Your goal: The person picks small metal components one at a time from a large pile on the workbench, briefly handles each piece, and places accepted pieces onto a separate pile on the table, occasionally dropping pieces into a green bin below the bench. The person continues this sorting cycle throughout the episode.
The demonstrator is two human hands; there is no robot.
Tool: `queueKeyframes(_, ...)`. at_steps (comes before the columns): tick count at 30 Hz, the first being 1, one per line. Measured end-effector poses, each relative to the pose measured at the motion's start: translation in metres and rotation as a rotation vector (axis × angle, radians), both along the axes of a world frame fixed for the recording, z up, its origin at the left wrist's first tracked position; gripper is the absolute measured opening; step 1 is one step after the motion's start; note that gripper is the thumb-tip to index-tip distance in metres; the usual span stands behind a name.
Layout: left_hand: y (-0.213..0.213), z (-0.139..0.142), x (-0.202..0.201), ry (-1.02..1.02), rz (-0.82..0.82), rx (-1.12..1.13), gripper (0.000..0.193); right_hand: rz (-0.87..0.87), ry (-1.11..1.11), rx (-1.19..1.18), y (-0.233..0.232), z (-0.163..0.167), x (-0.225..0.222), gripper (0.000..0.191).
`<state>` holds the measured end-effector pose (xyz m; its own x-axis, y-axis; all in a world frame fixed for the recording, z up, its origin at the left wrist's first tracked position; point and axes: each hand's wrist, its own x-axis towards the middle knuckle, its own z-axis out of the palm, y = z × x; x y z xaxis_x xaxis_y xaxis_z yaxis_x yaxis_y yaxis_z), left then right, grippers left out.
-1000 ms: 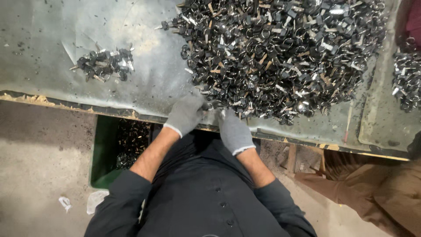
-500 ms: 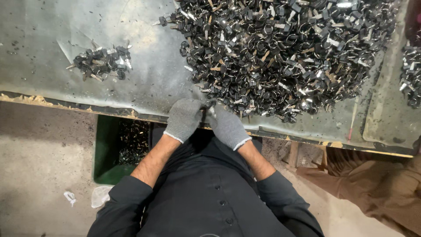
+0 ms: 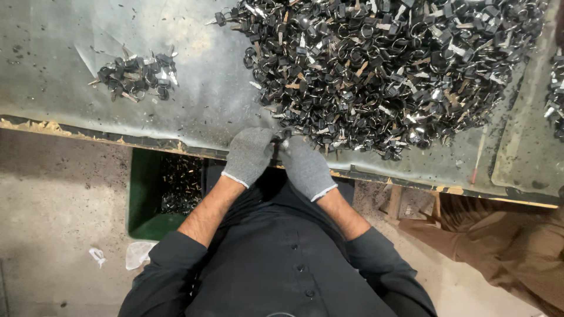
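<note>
Hands meet at table edge (image 3: 176, 144): left hand (image 3: 249, 155), right hand (image 3: 302, 167) pinch key (image 3: 286, 134).

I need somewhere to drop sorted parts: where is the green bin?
In the head view, the green bin sits on the floor under the table edge, lower left, just left of the left hand and forearm.
</note>
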<state>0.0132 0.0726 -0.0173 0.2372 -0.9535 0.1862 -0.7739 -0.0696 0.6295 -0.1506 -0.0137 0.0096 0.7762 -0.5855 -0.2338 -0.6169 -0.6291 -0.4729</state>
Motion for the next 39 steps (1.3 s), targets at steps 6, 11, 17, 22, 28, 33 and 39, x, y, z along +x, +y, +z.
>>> queueKeyframes(6,-0.001,-0.002,-0.002,-0.06,-0.055,-0.014,0.012,-0.105,0.175,0.029,0.009,0.007,0.014,0.022)
queueKeyframes(11,0.001,-0.003,-0.005,-0.094,-0.02,-0.032,0.011,-0.103,0.199,0.042,0.004,0.017,0.013,0.023)
queueKeyframes(17,0.005,-0.009,-0.006,-0.08,-0.029,-0.1,0.017,-0.141,0.066,0.137,-0.004,0.015,0.005,0.029)
queueKeyframes(22,0.004,-0.013,-0.006,-0.086,-0.037,-0.016,0.009,-0.112,0.114,0.011,0.004,0.01,0.011,0.023)
queueKeyframes(28,0.003,-0.009,-0.006,-0.098,-0.021,-0.051,0.014,-0.14,0.144,0.048,-0.005,0.012,0.008,0.024)
queueKeyframes(33,0.005,-0.001,-0.008,-0.037,0.067,-0.163,0.03,-0.065,0.035,-0.107,0.008,0.014,0.008,0.018)
queueKeyframes(39,0.006,0.007,-0.013,-0.047,0.034,-0.15,0.035,-0.069,0.012,0.019,0.005,0.015,0.015,0.018)
